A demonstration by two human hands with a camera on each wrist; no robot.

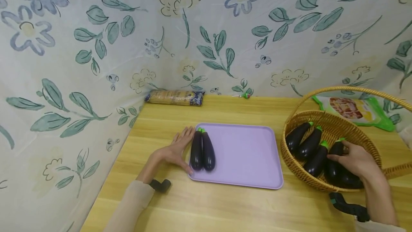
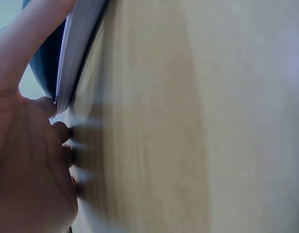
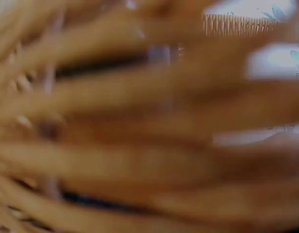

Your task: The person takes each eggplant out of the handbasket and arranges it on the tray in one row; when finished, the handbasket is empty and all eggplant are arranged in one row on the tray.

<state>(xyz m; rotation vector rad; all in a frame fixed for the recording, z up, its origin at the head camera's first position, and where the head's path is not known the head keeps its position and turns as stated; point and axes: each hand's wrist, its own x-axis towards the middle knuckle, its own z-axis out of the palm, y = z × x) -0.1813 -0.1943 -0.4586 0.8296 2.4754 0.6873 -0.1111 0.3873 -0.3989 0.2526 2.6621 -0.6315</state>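
A lilac tray (image 1: pixel 244 153) lies on the table, with two dark eggplants (image 1: pixel 209 153) side by side along its left edge. My left hand (image 1: pixel 175 151) rests at that edge, fingers spread and thumb near the lower corner. In the left wrist view, the left hand (image 2: pixel 30 160) touches the side of the tray (image 2: pixel 74 58). On the right, a wicker basket (image 1: pixel 289 160) holds several eggplants (image 1: pixel 309 146). Reaching inside it, my right hand (image 1: pixel 357 158) grips an eggplant (image 1: pixel 333 167) near its green stem; the fingertips are partly hidden. Blurred wicker (image 3: pixel 115 97) fills most of the right wrist view.
The basket's tall handle (image 1: pixel 341 88) arches over its right part. Behind the basket lies a green-and-white food bag (image 1: pixel 357 110). A packet of noodle-like food (image 1: pixel 173 97) and a small green-and-red item (image 1: pixel 246 95) lie along the back edge, before a floral cloth (image 1: pixel 206 20).
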